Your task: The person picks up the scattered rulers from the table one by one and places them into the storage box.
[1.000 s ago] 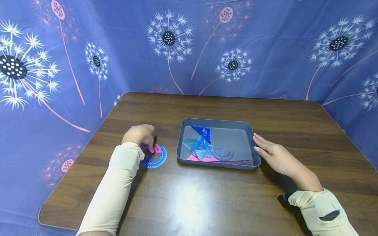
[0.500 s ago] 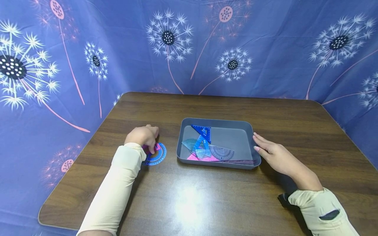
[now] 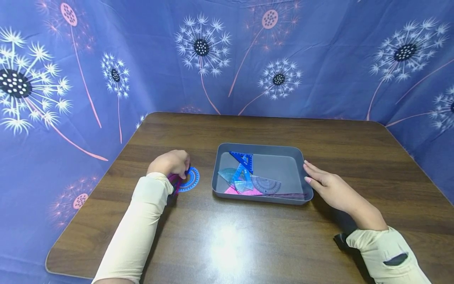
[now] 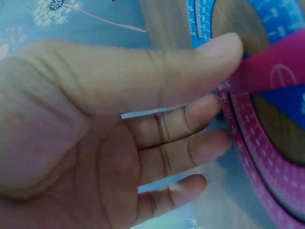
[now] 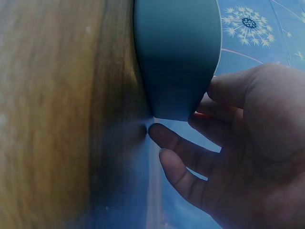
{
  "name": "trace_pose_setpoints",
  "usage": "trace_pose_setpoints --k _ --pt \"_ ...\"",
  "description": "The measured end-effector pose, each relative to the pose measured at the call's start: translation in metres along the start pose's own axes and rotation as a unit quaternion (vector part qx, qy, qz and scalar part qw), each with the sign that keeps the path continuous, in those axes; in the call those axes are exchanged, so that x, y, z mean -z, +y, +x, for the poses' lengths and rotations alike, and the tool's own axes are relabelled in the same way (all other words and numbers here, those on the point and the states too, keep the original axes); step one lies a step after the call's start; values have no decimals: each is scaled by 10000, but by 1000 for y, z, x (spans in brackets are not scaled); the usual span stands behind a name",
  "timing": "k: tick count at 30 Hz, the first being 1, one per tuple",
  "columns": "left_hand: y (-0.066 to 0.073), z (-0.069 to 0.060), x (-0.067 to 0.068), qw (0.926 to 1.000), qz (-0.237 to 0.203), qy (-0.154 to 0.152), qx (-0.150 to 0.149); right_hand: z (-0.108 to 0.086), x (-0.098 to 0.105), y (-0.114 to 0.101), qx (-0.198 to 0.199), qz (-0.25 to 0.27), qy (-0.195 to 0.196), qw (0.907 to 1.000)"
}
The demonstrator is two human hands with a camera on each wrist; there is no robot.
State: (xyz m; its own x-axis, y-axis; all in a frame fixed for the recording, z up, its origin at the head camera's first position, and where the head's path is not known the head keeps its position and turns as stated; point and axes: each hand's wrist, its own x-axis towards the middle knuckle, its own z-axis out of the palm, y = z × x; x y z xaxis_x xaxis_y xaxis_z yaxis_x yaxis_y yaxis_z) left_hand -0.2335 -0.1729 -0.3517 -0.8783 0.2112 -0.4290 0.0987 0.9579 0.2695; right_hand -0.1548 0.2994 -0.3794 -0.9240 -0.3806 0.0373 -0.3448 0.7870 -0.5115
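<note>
In the head view my left hand (image 3: 169, 162) is over the table left of the grey tray, its thumb and finger pinching a pink protractor (image 3: 174, 180) that looks tilted. The left wrist view has the thumb tip on the straight bar of this pink protractor (image 4: 271, 71). Against it lies a blue protractor (image 3: 193, 179), partly hidden by the hand; whether the fingers also hold it, I cannot tell. My right hand (image 3: 331, 189) touches the right end wall of the grey tray (image 5: 178, 62) with fingers extended.
Inside the grey tray (image 3: 262, 200) lie a dark blue set square (image 3: 248, 161), a lighter blue set square (image 3: 244, 173), a clear protractor (image 3: 267, 185) and pink pieces (image 3: 252, 192). The brown table (image 3: 283, 244) meets a blue dandelion-patterned cloth (image 3: 319, 59) behind.
The pink protractor has tilted up in my left hand. The blue protractor has shifted slightly away from me, under the fingers. My right hand and the tray have stayed put.
</note>
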Motion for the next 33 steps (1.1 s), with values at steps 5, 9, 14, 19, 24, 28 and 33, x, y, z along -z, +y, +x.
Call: trace_pose_setpoints --k 5,9,14,19,24,28,33 --pt "-9 0 4 9998 -84 -136 -94 0 0 0 19 -18 4 10000" --pt "-10 -2 5 9999 -29 -140 -86 0 1 -1 2 -50 -15 10000" --pt "-2 4 -1 9990 200 223 -331 -1 1 0 -33 -60 -33 10000" --pt "3 9 -6 9978 98 300 -591 0 0 2 37 -70 47 10000" --pt "6 15 -9 9939 71 445 -1004 0 0 1 48 -46 67 10000" --pt "9 16 -11 9941 48 512 -959 0 0 0 42 -27 60 10000" --pt "19 14 -14 9971 135 385 -649 0 0 1 68 -41 91 9999"
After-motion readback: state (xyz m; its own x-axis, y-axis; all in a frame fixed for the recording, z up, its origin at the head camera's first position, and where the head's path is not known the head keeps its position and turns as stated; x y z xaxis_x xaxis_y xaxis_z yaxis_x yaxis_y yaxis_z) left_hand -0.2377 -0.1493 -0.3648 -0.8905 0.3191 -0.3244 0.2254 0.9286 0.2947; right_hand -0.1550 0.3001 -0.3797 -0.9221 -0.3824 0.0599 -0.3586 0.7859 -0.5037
